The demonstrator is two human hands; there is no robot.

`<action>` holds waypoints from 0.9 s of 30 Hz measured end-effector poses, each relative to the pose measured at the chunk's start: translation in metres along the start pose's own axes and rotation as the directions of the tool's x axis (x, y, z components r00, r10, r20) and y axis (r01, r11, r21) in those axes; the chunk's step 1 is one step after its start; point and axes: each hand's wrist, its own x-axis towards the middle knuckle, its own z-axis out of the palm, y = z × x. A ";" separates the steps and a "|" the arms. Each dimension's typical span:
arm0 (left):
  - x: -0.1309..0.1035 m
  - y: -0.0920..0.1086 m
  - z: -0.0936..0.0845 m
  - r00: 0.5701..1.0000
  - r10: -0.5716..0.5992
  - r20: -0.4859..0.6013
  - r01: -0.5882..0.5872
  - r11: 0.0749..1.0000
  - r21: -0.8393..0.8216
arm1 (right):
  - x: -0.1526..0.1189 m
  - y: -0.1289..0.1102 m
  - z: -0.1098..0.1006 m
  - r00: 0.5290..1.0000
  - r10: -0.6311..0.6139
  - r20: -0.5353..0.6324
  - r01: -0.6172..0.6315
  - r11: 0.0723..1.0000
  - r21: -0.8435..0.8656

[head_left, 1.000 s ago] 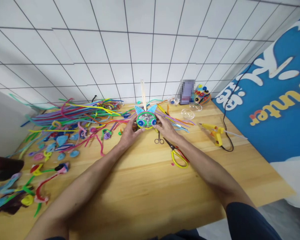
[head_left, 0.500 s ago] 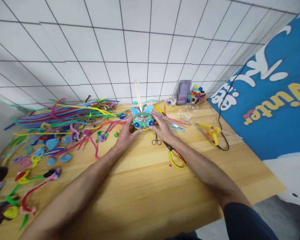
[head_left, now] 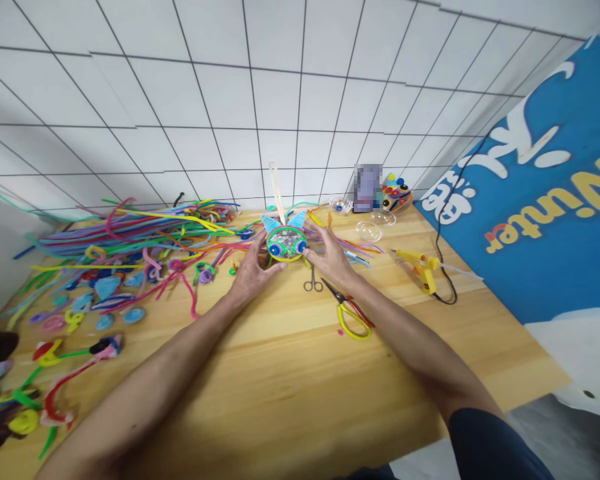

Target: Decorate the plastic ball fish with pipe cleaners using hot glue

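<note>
A round clear ornament (head_left: pixel 287 240) with two blue pipe-cleaner ears, two swirled blue-and-purple eyes and a green-and-yellow rim sits upright near the back of the table. A pale ribbon loop (head_left: pixel 276 190) rises from its top. My left hand (head_left: pixel 250 272) is curled round its left side, thumb along the lower edge. On the other side, my right hand (head_left: pixel 334 259) has its thumb against the rim by the right eye, with the fingers bent behind. Small scissors (head_left: pixel 313 283) lie just below the ornament, and yellow-handled shears (head_left: pixel 351 317) rest under my right wrist.
Bundles of coloured pipe cleaners (head_left: pixel 130 230) and curled pieces (head_left: pixel 107 287) cover the left side. At right lie a yellow glue gun (head_left: pixel 423 267) with its cord and clear plastic shells (head_left: pixel 369 231). A phone (head_left: pixel 367 188) and a decorated ball (head_left: pixel 397 193) stand against the tiled wall.
My right hand has shifted slightly to the right, and more of the shears' blades shows. The ornament stays in place between both hands. The view has tilted a little.
</note>
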 end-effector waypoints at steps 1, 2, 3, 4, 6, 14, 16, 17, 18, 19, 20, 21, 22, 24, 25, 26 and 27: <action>0.000 0.001 -0.001 1.000 -0.004 0.005 0.004 1.000 -0.004 | 0.002 -0.005 -0.006 1.000 -0.002 -0.027 0.002 1.000 0.010; 0.000 0.002 -0.001 1.000 -0.007 0.012 0.007 1.000 -0.008 | 0.004 -0.011 -0.012 0.999 -0.005 -0.052 0.006 1.000 0.023; 0.000 0.003 -0.001 1.000 -0.009 0.018 0.010 1.000 -0.012 | 0.005 -0.017 -0.018 0.997 -0.009 -0.077 0.011 0.999 0.037; -0.001 0.002 -0.001 1.000 -0.011 0.019 0.012 1.000 -0.012 | 0.005 -0.024 -0.023 0.995 -0.012 -0.101 0.017 0.999 0.047; -0.001 0.001 -0.001 1.000 -0.016 0.015 0.016 1.000 -0.005 | 0.002 -0.039 -0.030 0.989 -0.025 -0.143 0.034 0.998 0.060; 0.000 0.002 -0.001 0.999 0.000 0.034 -0.001 1.000 0.021 | -0.071 -0.069 -0.010 0.948 -0.285 0.139 0.303 0.944 -0.128; 0.001 0.005 -0.002 0.999 0.008 0.042 -0.009 1.000 0.015 | -0.083 -0.059 -0.005 0.937 -0.309 0.164 0.337 0.922 -0.191; 0.001 0.006 -0.002 0.999 0.008 0.049 -0.009 1.000 0.015 | -0.084 -0.052 -0.004 0.941 -0.298 0.158 0.328 0.918 -0.221; 0.002 0.007 -0.002 0.998 0.006 0.056 -0.007 1.000 0.019 | -0.084 -0.043 -0.003 0.952 -0.274 0.138 0.302 0.919 -0.253; 0.002 0.007 -0.002 0.998 0.003 0.063 -0.005 1.000 0.025 | -0.081 -0.035 -0.003 0.964 -0.238 0.116 0.262 0.923 -0.281; 0.003 0.006 -0.001 0.998 -0.001 0.065 -0.001 0.999 0.035 | -0.078 -0.026 -0.002 0.976 -0.199 0.092 0.218 0.927 -0.305; 0.003 0.006 -0.001 0.998 -0.007 0.062 0.004 0.999 0.043 | -0.074 -0.018 -0.002 0.984 -0.163 0.074 0.178 0.930 -0.321; 0.003 0.005 0.000 0.998 -0.012 0.058 0.009 0.999 0.046 | -0.070 -0.011 -0.001 0.988 -0.131 0.076 0.149 0.934 -0.325; 0.003 0.003 0.001 0.998 -0.022 0.052 0.021 0.999 0.033 | -0.065 0.001 0.001 0.988 -0.097 0.119 0.130 0.942 -0.309; 0.003 0.003 0.001 0.998 -0.027 0.050 0.026 0.999 0.021 | -0.063 0.005 0.003 0.984 -0.089 0.152 0.131 0.947 -0.294; 0.003 0.003 0.002 0.998 -0.031 0.049 0.030 1.000 0.008 | -0.061 0.009 0.004 0.979 -0.085 0.184 0.134 0.951 -0.280; 0.004 0.003 0.002 0.998 -0.033 0.047 0.033 0.999 -0.005 | -0.061 0.011 0.007 0.975 -0.082 0.208 0.137 0.954 -0.266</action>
